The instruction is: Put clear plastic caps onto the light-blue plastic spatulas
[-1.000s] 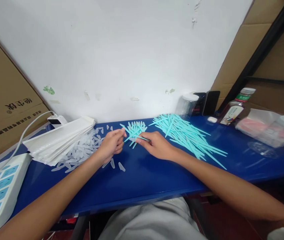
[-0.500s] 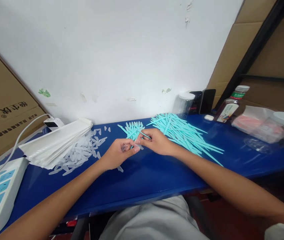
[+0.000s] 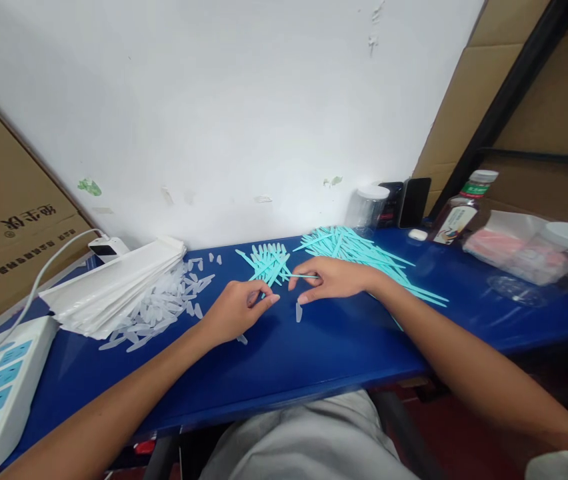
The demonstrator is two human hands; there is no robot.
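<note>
My left hand is curled at the middle of the blue table, thumb and index finger close together; what lies inside the fingers is hidden. To its right, my right hand grips a thin turquoise stick that points left. Just below the right thumb is a small translucent pointed sleeve; whether it touches the thumb or lies on the table I cannot tell. Behind the hands is a small pile of turquoise sticks with pale tips. A larger heap of turquoise sticks lies behind my right hand.
Loose translucent sleeves are spread at the left beside a stack of white plastic bags. A power strip sits at the near left. At the right stand a clear jar, a bottle and a pink-filled bag.
My hands have come apart: the right has moved to the right with the stick, while the left stays nearly in place. A translucent sleeve now shows below the right thumb.
</note>
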